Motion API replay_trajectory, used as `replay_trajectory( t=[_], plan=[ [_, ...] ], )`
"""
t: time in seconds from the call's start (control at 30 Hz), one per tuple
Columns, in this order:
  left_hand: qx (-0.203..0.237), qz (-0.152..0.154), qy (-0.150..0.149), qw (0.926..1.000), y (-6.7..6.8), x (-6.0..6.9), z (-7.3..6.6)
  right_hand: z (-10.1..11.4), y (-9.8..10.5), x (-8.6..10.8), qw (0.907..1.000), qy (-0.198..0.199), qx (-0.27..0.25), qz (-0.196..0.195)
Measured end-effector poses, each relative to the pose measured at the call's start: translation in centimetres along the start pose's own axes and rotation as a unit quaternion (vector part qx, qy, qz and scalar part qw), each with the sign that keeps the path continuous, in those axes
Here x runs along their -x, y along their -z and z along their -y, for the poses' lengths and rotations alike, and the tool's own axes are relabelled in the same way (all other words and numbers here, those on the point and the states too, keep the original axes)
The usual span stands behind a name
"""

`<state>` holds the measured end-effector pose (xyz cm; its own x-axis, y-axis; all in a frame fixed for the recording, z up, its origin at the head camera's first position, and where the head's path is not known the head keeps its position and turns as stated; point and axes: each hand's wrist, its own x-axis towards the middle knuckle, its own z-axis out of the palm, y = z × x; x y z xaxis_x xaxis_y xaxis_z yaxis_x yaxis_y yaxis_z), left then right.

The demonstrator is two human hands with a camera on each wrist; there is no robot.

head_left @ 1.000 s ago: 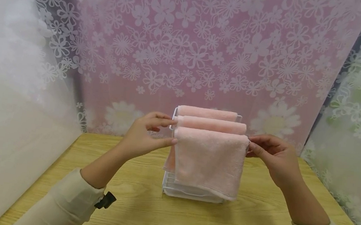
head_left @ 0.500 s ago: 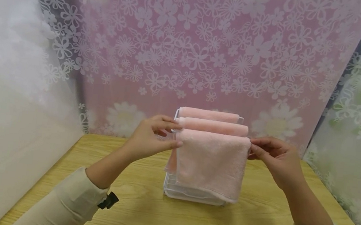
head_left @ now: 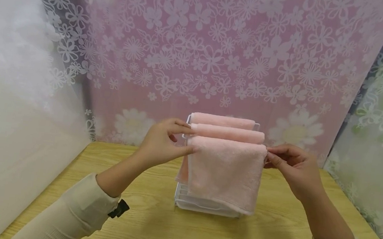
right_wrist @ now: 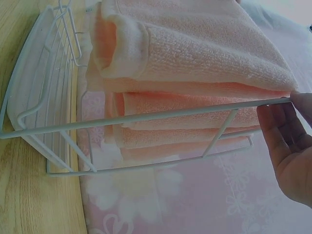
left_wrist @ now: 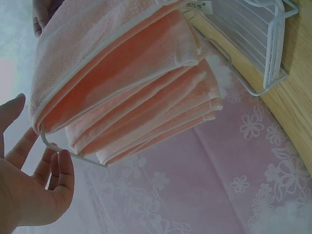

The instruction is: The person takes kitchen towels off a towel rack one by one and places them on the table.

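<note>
Three pink towels hang folded over a white wire rack [head_left: 180, 196]. The front towel [head_left: 224, 173] faces me and covers much of the frame; behind it are the middle towel [head_left: 228, 133] and the back towel [head_left: 224, 120]. My left hand [head_left: 161, 143] is at the rack's upper left, thumb apart from the fingers. In the left wrist view its fingers [left_wrist: 63, 170] touch the bare wire end beside the towels. My right hand [head_left: 295, 169] pinches at the front towel's upper right corner. In the right wrist view, that hand [right_wrist: 292, 151] also meets the rack's rail [right_wrist: 146, 117] there.
A shallow white tray [head_left: 203, 206] forms the rack's base on the wood-grain table [head_left: 132, 214]. Flower-patterned pink sheeting [head_left: 198, 50] stands close behind. Pale panels [head_left: 22, 98] flank the table on both sides. A small printed label [left_wrist: 200, 6] shows near the towels.
My left hand has shifted slightly right along the front towel's upper left edge. The right hand keeps its place at the corner. The rack and towels look much the same.
</note>
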<state>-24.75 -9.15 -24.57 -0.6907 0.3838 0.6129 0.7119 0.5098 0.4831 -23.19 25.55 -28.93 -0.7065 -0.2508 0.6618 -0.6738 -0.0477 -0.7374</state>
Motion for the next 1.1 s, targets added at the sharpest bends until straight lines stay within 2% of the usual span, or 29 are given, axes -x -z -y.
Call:
replay_trajectory(
  t=[0.13, 0.33, 0.57, 0.73, 0.97, 1.1],
  plan=[
    [-0.002, 0.000, -0.021, 0.9998, 0.1, -0.4, -0.3, 0.1, -0.1, -0.1, 1.0000, -0.001, -0.003, -0.004],
    [-0.028, 0.032, -0.038, 0.9984, -0.1, -1.3, -1.2, 0.3, -0.1, 0.0, 0.9998, -0.017, -0.005, -0.008],
    [-0.031, 0.085, -0.030, 0.9955, -0.3, -2.3, -2.4, 0.2, -0.1, -0.1, 0.9992, -0.037, -0.005, -0.013],
    [-0.037, 0.111, -0.027, 0.9928, -0.5, -3.0, -3.0, 0.2, -0.2, 0.0, 0.9989, -0.042, -0.014, -0.016],
    [-0.053, 0.131, -0.040, 0.9892, -1.0, -4.0, -3.7, 0.3, -0.2, 0.0, 0.9991, -0.038, -0.008, -0.017],
    [-0.043, 0.150, -0.056, 0.9861, -1.5, -4.7, -4.0, 0.2, -0.2, 0.0, 0.9995, -0.027, -0.015, -0.012]
  ],
)
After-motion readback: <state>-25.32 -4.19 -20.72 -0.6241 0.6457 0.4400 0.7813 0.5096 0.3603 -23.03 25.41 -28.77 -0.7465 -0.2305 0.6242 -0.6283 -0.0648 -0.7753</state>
